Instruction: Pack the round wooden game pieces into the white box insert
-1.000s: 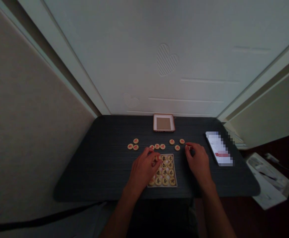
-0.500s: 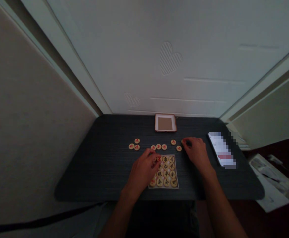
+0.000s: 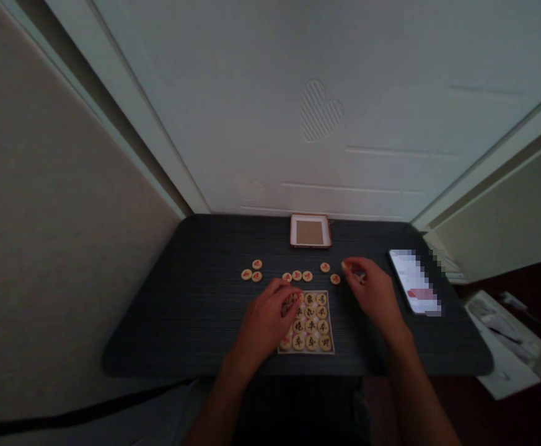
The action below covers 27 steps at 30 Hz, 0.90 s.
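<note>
A square box (image 3: 331,352) near the table's front holds rows of round Chinese chess pieces (image 3: 312,326), mostly with black characters. Over its upper left corner lies my left hand (image 3: 269,314), thumb and forefinger pinched about a red-marked piece (image 3: 299,297) there; part of the box is hidden under it. Farther right, my right hand (image 3: 371,286) pinches a Chinese chess piece (image 3: 346,265) on edge between thumb and forefinger. Another piece (image 3: 361,279) shows beneath its curled fingers. Just left of that hand lie two loose red pieces (image 3: 335,279).
Three red pieces (image 3: 257,264) lie in a cluster at left, and three more (image 3: 297,275) in a row behind the box. A shallow lid-like tray (image 3: 293,238) stands by the white door (image 3: 251,124). A phone (image 3: 412,279) rests on the dark table (image 3: 196,297) at right.
My right hand has tilted up a little with its piece, and another piece now shows under its fingers. My left thumb and forefinger have closed slightly at the box corner.
</note>
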### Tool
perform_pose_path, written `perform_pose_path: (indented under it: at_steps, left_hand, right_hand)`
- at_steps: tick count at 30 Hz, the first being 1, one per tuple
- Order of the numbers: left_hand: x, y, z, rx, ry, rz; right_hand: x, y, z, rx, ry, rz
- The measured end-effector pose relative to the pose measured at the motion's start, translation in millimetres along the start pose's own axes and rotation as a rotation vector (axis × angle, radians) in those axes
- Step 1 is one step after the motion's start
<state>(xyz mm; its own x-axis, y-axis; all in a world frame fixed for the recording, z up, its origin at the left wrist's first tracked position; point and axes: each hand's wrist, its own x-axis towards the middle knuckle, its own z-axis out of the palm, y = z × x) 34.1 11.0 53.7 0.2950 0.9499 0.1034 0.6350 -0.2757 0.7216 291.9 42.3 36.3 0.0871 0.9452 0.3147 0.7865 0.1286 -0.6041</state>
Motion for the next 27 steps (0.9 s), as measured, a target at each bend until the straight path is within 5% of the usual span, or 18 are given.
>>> perform_pose_path:
  at_steps: [13,27]
  left_hand:
    - [-3.4,26.5,13.4,-0.72,-0.048,-0.184]
    - [-11.6,25.0,10.2,-0.72,-0.078,-0.144]
  right_hand:
    - [-60.8,-70.3,-9.2,0.289,-0.094,-0.233]
    - [-73.6,-77.2,-2.4,0.488,-0.148,-0.077]
